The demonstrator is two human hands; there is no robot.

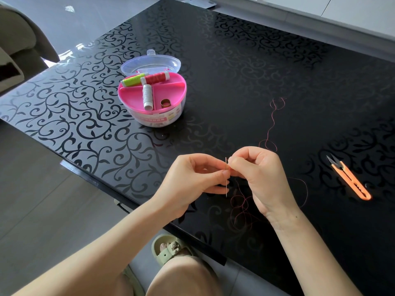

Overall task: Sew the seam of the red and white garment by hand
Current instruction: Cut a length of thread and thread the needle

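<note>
- head view: we judge the step as threading. the left hand pinches a needle upright between thumb and fingertip, and the right hand pinches the end of the red thread right at the needle's upper end.
- we cannot tell whether the thread is already through the eye, which is too small to see.
- the rest of the thread trails in loose loops over the black patterned table, beyond and below the hands.
- the red and white garment is not in this view, so we take sewing as not begun.
- next, we think, the end must pass the eye and be drawn through, probably knotted, and then the garment fetched.
- orange thread snips lie to the right, well apart from the hands.
- the open pink sewing kit holds spools and a thimble. its front label carries writing too small for us to read, and we see no brand.
</note>
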